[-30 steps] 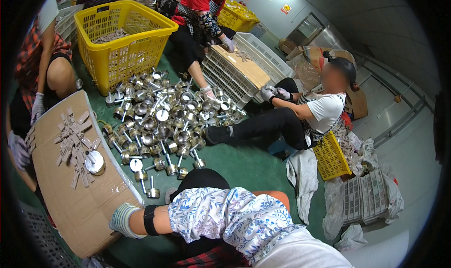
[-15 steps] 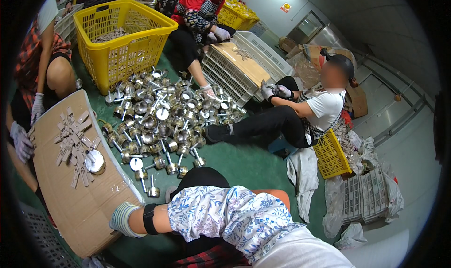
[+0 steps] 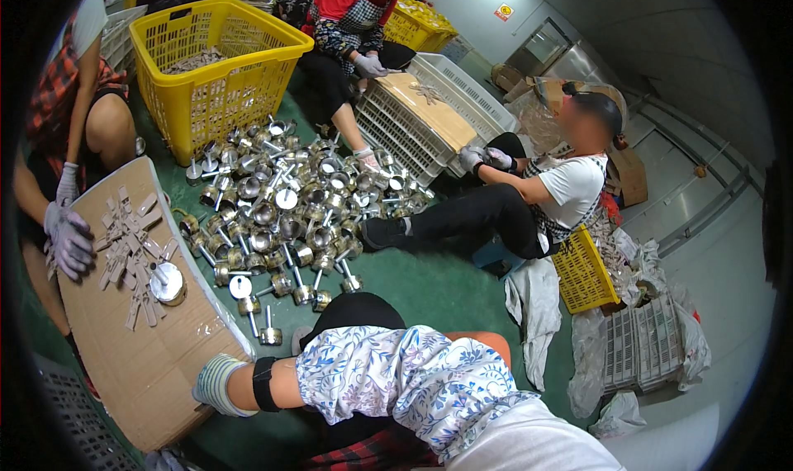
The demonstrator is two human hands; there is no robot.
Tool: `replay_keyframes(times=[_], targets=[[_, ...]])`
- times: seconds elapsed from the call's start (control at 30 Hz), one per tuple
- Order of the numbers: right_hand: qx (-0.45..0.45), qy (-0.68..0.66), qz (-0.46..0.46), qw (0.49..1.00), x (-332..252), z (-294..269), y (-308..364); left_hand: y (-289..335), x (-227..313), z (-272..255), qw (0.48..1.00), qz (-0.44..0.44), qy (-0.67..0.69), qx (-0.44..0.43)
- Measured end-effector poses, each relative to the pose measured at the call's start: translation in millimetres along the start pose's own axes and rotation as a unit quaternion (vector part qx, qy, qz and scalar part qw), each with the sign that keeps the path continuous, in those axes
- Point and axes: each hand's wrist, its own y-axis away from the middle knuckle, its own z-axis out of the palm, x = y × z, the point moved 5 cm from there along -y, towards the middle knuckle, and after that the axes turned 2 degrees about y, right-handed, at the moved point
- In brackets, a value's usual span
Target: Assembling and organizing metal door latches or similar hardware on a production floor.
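Note:
My right arm, in a white sleeve and a blue floral sleeve cover, reaches left from the lower right. A black band circles its wrist. My right hand [image 3: 223, 385], in a striped glove cuff, is at the near edge of a cardboard sheet [image 3: 178, 355]; its fingers are hidden. My left hand does not show. On the cardboard lie many flat grey-brown strips [image 3: 124, 260] and one round metal cup with a rod and white face [image 3: 168, 284]. A co-worker's gloved hand [image 3: 68, 240] rests by the strips at the board's left edge.
Beyond the board, a heap of metal cups with rods [image 3: 289, 194] covers the green floor. A tall yellow basket [image 3: 223, 91] stands behind it. Co-workers sit around stacked white crates [image 3: 405, 124]. Grey crates [image 3: 644, 347] and plastic bags stand at the right.
The co-worker's gloved hand at the left has moved right, further over the cardboard. The far co-worker in red has lowered and shifted their hands. My right arm has hardly moved.

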Motion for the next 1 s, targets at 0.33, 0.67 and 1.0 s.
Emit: replay_keyframes(times=[0.33, 0.67, 1.0], targets=[[0.017, 0.009, -0.028, 0.999, -13, -2, -3, 27, -39, 19, 0.990, -0.038, 0.079, -0.114], [0.019, 0.004, 0.006, 1.000, 8, 3, 7, -49, 146, -159, 0.964, 0.150, 0.076, 0.207], [0.012, 0.002, 0.004, 1.000, 8, 3, 6, -43, 132, -140, 0.965, 0.132, 0.001, 0.227]])
